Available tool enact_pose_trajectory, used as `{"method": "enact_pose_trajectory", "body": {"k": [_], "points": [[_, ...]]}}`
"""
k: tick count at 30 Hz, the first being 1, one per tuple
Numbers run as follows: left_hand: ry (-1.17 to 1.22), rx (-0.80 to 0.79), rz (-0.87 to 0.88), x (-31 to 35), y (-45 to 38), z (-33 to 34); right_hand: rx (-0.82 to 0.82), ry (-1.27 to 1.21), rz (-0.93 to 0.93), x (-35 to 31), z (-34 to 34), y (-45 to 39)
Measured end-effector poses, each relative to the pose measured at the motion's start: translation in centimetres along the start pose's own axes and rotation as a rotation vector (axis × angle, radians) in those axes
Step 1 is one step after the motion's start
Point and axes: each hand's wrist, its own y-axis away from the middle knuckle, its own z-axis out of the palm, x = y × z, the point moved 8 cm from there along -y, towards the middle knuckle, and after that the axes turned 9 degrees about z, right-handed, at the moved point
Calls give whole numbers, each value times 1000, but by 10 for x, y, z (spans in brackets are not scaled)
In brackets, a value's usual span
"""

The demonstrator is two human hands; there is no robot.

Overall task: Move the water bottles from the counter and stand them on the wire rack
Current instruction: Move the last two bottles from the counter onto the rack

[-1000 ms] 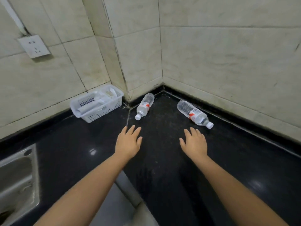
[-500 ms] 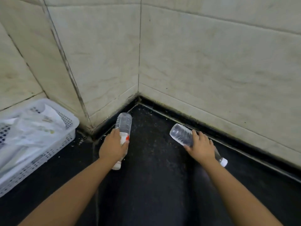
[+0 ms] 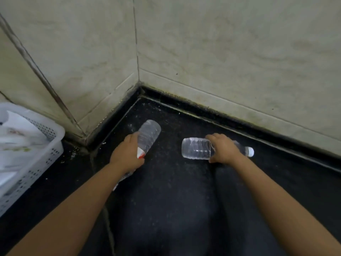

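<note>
Two clear plastic water bottles with red and white labels lie near the corner of the black counter (image 3: 166, 200). My left hand (image 3: 127, 156) grips the left bottle (image 3: 149, 134) round its label; the bottle's base points toward the corner and its cap end is hidden under my wrist. My right hand (image 3: 224, 148) grips the right bottle (image 3: 197, 148) round its middle; its base points left and its white cap sticks out to the right. The wire rack is out of view.
A white perforated plastic basket (image 3: 36, 163) holding papers sits on the counter at the left edge. Beige tiled walls (image 3: 221, 52) meet in a corner right behind the bottles, and a tiled pillar juts out beside the basket.
Both hands have closed round the bottles. The right bottle has turned so that it lies nearly level with its base to the left. The view has moved closer to the corner.
</note>
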Motion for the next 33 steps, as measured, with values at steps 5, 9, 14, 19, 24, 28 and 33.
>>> {"method": "enact_pose_trajectory", "body": {"k": [5, 9, 14, 19, 24, 28, 33], "points": [[-155, -248, 216, 46, 38, 34, -29, 21, -295, -9, 27, 72], [-265, -345, 398, 85, 87, 67, -78, 80, -449, 2, 52, 139], [-460, -531, 595, 129, 160, 115, -211, 69, -544, 35, 79, 222], [-578, -632, 769, 166, 229, 150, -313, 126, -624, 69, 106, 294], [-437, -530, 652, 180, 250, 153, -93, -548, -309, 94, 79, 302], [-84, -108, 221, 178, 235, 134, 81, -512, 172, 93, 86, 288], [-65, 55, -218, 164, 235, 150, 19, -503, 478, 92, 102, 280]]}}
